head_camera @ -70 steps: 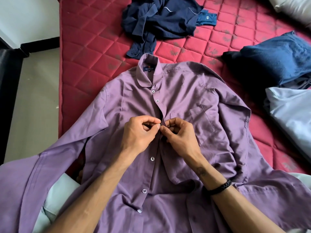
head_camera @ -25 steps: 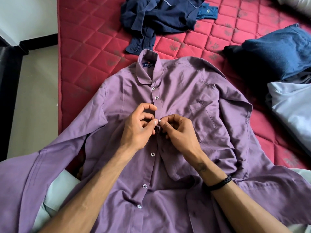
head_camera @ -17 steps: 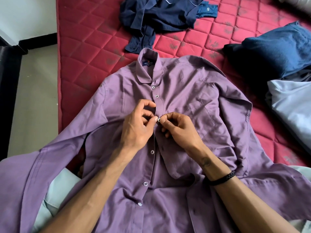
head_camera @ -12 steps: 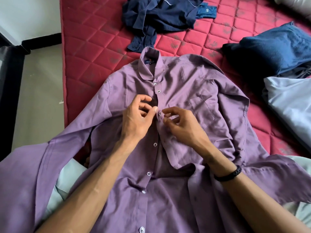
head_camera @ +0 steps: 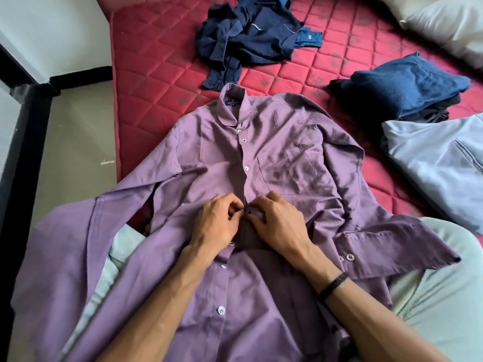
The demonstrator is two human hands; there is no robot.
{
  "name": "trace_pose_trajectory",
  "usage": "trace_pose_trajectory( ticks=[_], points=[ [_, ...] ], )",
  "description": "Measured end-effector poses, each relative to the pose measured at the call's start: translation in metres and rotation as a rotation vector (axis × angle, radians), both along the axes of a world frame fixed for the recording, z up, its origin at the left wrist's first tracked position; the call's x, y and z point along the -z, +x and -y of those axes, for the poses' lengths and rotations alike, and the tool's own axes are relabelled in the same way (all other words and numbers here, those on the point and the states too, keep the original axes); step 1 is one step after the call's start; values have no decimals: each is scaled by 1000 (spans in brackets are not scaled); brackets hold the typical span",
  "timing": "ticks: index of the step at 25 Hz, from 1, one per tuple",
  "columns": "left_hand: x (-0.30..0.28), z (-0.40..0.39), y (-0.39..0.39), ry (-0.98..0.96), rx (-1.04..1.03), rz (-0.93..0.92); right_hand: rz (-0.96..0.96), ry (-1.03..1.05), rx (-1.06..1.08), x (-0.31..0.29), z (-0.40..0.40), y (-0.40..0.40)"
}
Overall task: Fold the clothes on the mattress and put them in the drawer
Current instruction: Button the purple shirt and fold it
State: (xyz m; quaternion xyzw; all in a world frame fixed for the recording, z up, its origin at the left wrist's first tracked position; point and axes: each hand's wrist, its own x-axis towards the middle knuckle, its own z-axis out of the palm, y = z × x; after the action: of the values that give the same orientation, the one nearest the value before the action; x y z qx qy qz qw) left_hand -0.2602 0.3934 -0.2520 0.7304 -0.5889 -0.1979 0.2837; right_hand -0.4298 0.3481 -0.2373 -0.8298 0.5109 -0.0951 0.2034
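The fingers (head_camera: 236, 209) of the left hand (head_camera: 217, 226) and those of the right hand (head_camera: 278, 226) are curled, pinching the two front edges of the purple shirt (head_camera: 274, 163) together at a button halfway down. Three buttons above are fastened (the lower ones hang open). The shirt lies face up on the red mattress (head_camera: 156, 61), its tail over the person's lap. Judging by this, buttoning is in hand, before folding; next the button must be pushed through its hole. A crumpled navy garment (head_camera: 248, 37) lies beyond, folded clothes (head_camera: 405, 87) to the right.
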Motion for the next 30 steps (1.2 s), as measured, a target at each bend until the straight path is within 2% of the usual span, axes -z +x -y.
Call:
trace_pose_trajectory(
  ticks=[3,5,8,11,13,15,20,23,30],
  points=[
    [-2,0,-4,-1,-49,-40,20,-56,7,1,0,1],
    [-4,0,-5,8,-46,-46,160,-9,44,1,1,1],
    [-2,4,-4,19,-30,-44,460,226,191,-2,11,-4],
    [-3,5,-5,-16,-34,-12,623,432,264,-4,19,-12],
    [-9,4,-7,-27,-87,-83,706,517,265,-6,19,-14],
    [-11,3,-9,-7,-154,-244,713,509,261,-6,17,-13],
    [-10,5,-15,78,-292,-708,577,288,176,-2,9,-9],
    [-14,5,-19,116,-335,-821,553,251,168,2,8,-7],
    [-16,7,-17,167,-361,-951,545,277,183,3,7,-6]
  ],
)
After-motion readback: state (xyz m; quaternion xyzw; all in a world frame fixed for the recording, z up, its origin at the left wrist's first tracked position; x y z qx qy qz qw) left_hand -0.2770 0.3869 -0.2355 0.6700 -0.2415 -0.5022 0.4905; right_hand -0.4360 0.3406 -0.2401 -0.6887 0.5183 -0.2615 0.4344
